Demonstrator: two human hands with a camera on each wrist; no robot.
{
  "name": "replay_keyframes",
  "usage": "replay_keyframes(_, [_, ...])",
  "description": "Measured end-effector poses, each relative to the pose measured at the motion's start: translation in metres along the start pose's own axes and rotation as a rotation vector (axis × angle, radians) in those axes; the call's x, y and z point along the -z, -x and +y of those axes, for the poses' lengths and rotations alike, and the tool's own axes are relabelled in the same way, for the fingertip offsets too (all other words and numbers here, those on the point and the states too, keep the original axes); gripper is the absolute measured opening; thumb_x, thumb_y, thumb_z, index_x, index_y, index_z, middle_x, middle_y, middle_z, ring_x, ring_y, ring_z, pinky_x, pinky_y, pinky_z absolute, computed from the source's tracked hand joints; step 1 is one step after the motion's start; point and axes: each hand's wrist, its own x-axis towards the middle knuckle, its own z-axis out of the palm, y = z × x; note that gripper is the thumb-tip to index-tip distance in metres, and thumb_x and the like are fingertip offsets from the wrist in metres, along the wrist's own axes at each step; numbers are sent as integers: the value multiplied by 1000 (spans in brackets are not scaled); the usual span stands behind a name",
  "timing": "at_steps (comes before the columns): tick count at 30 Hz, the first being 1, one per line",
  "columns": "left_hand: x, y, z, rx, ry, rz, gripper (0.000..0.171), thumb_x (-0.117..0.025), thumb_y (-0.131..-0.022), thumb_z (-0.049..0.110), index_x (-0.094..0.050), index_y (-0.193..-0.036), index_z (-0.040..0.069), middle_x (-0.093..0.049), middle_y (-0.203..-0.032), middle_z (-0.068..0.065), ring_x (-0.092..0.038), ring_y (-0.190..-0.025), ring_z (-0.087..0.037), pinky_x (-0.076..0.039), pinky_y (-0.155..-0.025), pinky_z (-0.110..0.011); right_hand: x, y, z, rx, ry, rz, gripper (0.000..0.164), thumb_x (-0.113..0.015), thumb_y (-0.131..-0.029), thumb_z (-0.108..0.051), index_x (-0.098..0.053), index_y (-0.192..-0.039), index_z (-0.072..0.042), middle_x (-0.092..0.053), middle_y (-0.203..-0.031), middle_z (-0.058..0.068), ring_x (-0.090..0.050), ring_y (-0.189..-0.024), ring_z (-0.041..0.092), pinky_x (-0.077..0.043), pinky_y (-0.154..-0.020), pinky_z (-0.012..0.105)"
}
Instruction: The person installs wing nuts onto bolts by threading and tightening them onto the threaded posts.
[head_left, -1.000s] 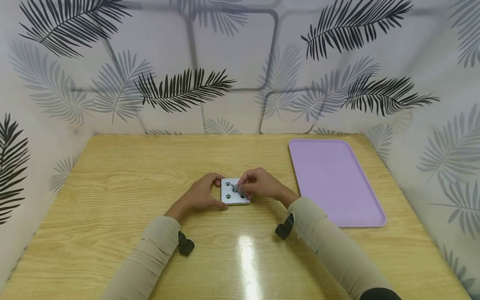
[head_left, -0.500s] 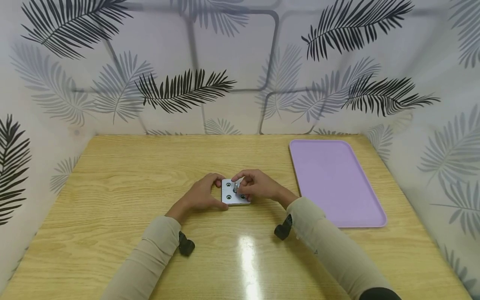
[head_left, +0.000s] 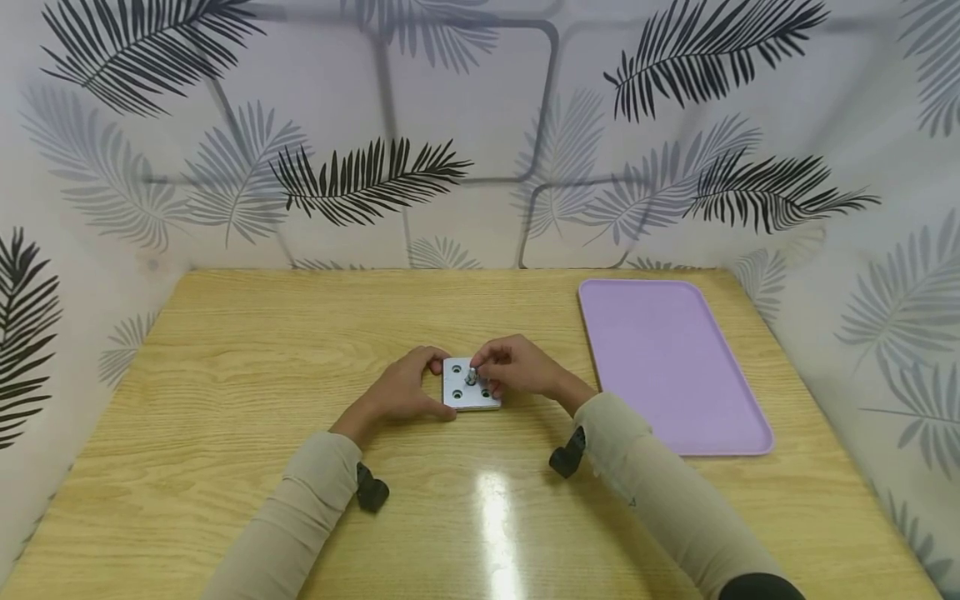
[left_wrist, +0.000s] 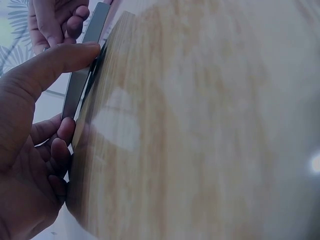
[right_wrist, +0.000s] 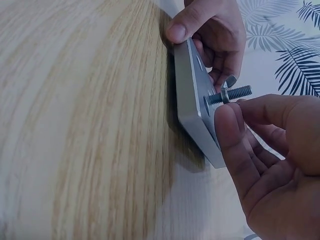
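Note:
A square silver metal plate (head_left: 463, 402) with a hole near each corner lies on the table. From its middle a threaded bolt (right_wrist: 241, 92) stands up, carrying a wing nut (right_wrist: 229, 82) partway along the thread. My left hand (head_left: 405, 387) grips the plate from the left, thumb on the near edge and fingers at the far corner. With thumb and index finger, my right hand (head_left: 521, 367) pinches one wing of the nut; its other wing shows in the right wrist view. The plate's thick edge (left_wrist: 77, 87) shows in the left wrist view.
A shallow lilac tray (head_left: 667, 367) lies at the right on the wood-grain table (head_left: 300, 325). Behind the table hangs a leaf-patterned cloth (head_left: 465, 108). Black camera mounts sit on both wrists.
The right index finger lifted away from the wing nut half a second ago and has come back to it. The nut's wings have turned. The left hand and the plate stay still.

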Motion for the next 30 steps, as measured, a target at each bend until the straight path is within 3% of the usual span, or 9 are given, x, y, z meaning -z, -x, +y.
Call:
replay_keyframes(13, [1, 1, 1, -4, 10, 8, 77, -93, -66, 33, -54, -130, 14, -54, -113, -2, -50, -105, -20, -38, -100, -38, 1, 3, -1, -10, -38, 0, 16, -60, -95, -4, -67, -103, 9, -69, -91, 18, -61, -66, 11, -56, -64, 27])
replay_keyframes(21, [0, 2, 2, 3, 29, 2, 77, -92, -67, 32, -54, -131, 13, -54, -114, -2, -50, -107, -20, -38, -101, -39, 0, 2, 2, -25, -55, -18, 13, -61, -93, -2, -66, -101, 7, -68, -86, 11, -61, -66, 11, -55, -62, 24])
replay_keyframes(30, [1, 1, 3, -1, 15, -2, 76, -92, -67, 33, -54, -130, 14, -53, -113, -2, -49, -105, -20, -38, -98, -38, 0, -1, 5, 3, -51, -43, 30, -61, -92, -2, -59, -122, 2, -66, -82, 6, -61, -63, 12, -55, -60, 27])
